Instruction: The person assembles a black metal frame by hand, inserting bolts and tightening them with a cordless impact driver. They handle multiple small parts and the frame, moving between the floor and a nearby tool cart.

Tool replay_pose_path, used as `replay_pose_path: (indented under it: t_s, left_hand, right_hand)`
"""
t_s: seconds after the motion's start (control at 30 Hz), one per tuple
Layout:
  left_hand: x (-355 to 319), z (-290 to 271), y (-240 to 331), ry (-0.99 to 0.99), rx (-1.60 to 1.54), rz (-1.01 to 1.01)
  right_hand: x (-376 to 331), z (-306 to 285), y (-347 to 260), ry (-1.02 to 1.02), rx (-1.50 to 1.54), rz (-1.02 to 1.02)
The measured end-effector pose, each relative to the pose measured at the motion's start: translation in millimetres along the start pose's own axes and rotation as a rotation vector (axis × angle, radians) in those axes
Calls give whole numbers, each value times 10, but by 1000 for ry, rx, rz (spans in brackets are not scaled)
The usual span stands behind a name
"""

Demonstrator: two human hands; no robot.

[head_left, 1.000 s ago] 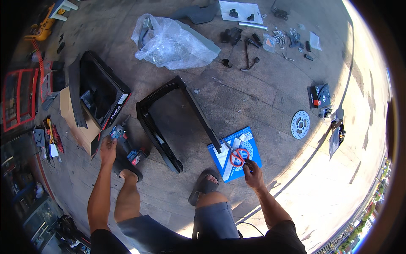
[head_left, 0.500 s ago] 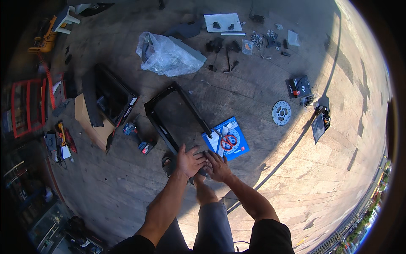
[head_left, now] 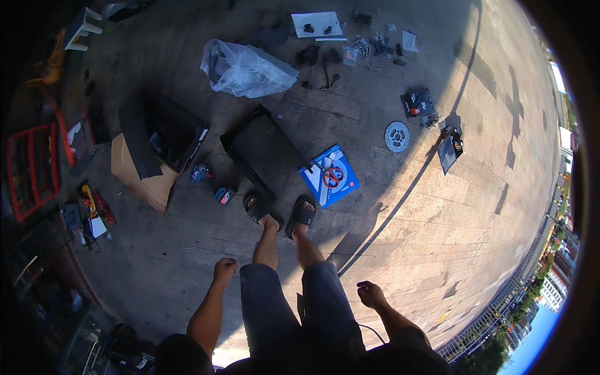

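Both my arms hang at my sides, beside my legs in grey-blue shorts. My left hand is loosely curled above the shaded floor, left of my knee. On the other side my right hand is curled too, over the sunlit floor. I see nothing held in either hand, and neither touches anything. Just beyond my sandals lies a black rectangular tray-like frame. To its right rests a flat blue package with a disc picture and a red-orange ring-shaped item on it.
A cordless drill lies left of the frame, near a black box-shaped case on cardboard. Farther off are a plastic-wrapped item, a brake disc, small boxes and loose hardware. Red racking stands left.
My hands have parted from each other in front of my feet and dropped back to my sides, their fingers curling. My view has shifted, so both sandals now show.
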State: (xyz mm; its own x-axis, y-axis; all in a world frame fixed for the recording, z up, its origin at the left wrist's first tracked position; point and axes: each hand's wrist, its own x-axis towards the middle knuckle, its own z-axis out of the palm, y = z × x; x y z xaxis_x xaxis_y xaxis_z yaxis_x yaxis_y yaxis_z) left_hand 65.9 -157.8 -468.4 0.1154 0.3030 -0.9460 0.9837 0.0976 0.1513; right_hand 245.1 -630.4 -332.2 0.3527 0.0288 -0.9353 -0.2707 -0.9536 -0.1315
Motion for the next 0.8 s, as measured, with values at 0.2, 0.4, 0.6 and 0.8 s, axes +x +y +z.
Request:
replay_pose_path:
  t_s: [0.2, 0.4, 0.6, 0.8]
  left_hand:
    - [-899, -359, -565, -229, -59, 136]
    - [-1193, -635, -776, -162, -136, 47]
    - [-1563, -669, -428, -260, 156, 68]
    - [-1915, -471, 460, -319, 377, 279]
  right_hand:
    - [-753, 93, -709, -23, 227, -113]
    - [-675, 159, -948, 67, 206, -91]
    - [-666, -76, -1132, 162, 128, -104]
    - [63, -486, -1109, 263, 81, -298]
